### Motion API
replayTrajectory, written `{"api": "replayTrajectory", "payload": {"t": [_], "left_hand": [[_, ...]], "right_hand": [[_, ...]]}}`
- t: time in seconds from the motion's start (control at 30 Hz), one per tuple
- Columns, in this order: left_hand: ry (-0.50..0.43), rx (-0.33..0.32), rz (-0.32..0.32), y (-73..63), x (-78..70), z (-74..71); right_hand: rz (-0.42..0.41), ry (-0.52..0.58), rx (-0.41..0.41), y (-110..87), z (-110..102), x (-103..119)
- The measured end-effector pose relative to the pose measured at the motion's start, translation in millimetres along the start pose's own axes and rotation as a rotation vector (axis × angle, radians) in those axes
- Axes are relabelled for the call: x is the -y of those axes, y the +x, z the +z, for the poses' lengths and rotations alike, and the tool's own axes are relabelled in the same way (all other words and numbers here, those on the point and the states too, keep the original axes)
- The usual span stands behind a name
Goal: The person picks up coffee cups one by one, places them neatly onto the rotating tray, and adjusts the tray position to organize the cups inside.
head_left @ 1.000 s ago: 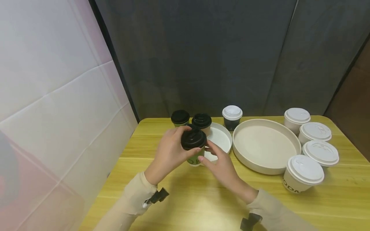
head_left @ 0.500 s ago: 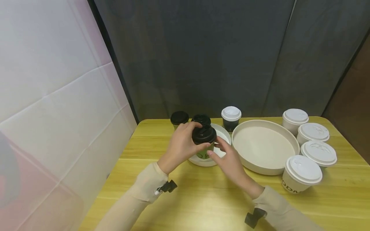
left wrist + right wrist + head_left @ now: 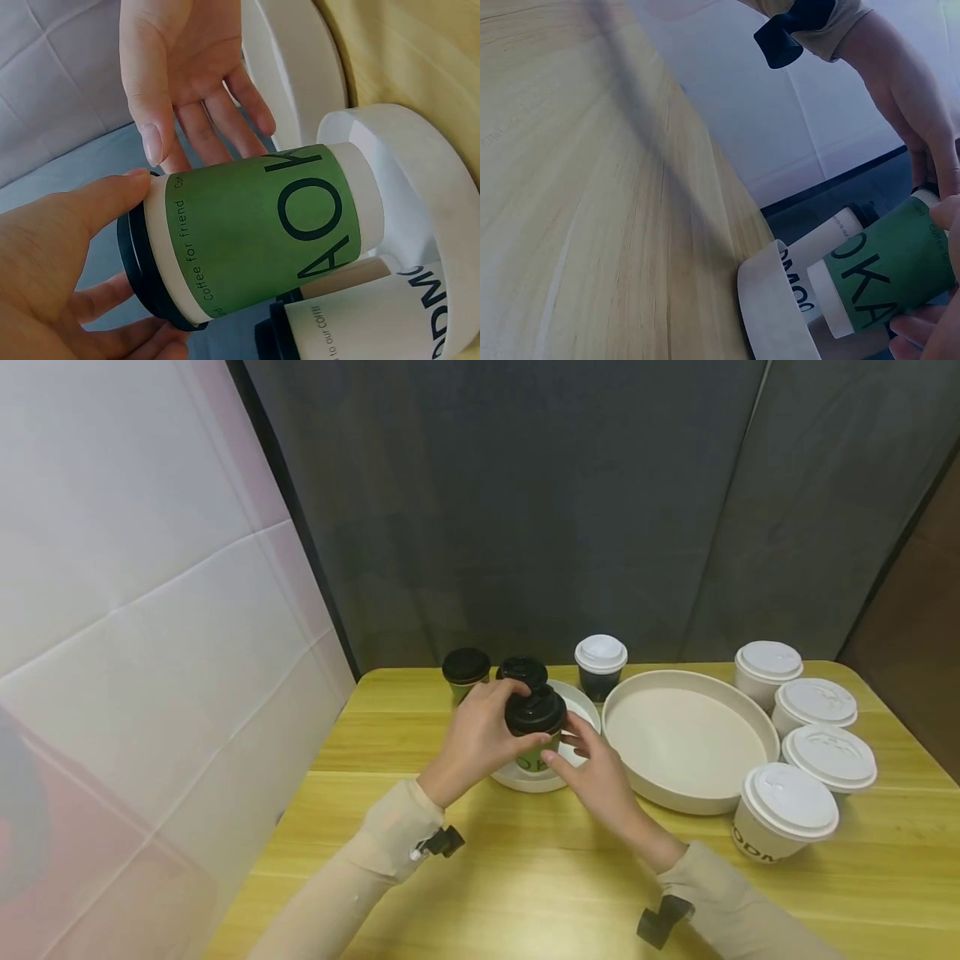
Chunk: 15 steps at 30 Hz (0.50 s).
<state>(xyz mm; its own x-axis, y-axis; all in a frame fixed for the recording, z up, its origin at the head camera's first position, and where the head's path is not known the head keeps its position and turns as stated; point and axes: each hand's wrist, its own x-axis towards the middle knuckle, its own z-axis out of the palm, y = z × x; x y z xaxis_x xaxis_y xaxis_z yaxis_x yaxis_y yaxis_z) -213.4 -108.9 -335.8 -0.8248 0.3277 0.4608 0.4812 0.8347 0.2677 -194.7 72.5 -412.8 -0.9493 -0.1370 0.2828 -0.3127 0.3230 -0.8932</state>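
My left hand grips a green paper coffee cup by its black lid, thumb on the near side and fingers round the far side. The cup stands nearly upright over a small white round tray, its base inside the rim. My right hand is beside the cup's right side, fingers loosely spread and thumb tip close to the sleeve. Just behind, a pale cup with a black lid sits in the same tray. In the right wrist view, lettering shows on that pale cup.
A larger cream round tray lies to the right. Several white-lidded cups line its right side. A dark cup with a white lid stands at the back, and a green black-lidded cup stands left of the small tray.
Both hands have shifted right, and the held green cup has moved from the small tray's front left to over it. In the last half second they moved only slightly.
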Motion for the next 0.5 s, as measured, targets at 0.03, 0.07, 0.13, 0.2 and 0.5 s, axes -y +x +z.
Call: {"api": "replayTrajectory", "payload": {"t": [0.03,0.07,0.13,0.2,0.5], "left_hand": [[0.001,0.002,0.001,0.0,0.3,0.9],[0.004,0.001,0.003,0.0,0.7,2.0],[0.008,0.000,0.006,-0.1,1.4,3.7],[0.009,0.002,0.008,-0.2,2.0,5.1],[0.012,0.007,0.003,-1.9,3.8,9.2]], "right_hand": [[0.001,0.002,0.001,0.1,0.0,-0.5],[0.001,0.002,0.002,0.1,0.1,-0.9],[0.005,0.002,0.004,0.3,0.3,-1.8],[0.010,0.002,0.006,0.4,0.4,-2.8],[0.030,0.016,0.022,0.8,0.8,-5.3]]}}
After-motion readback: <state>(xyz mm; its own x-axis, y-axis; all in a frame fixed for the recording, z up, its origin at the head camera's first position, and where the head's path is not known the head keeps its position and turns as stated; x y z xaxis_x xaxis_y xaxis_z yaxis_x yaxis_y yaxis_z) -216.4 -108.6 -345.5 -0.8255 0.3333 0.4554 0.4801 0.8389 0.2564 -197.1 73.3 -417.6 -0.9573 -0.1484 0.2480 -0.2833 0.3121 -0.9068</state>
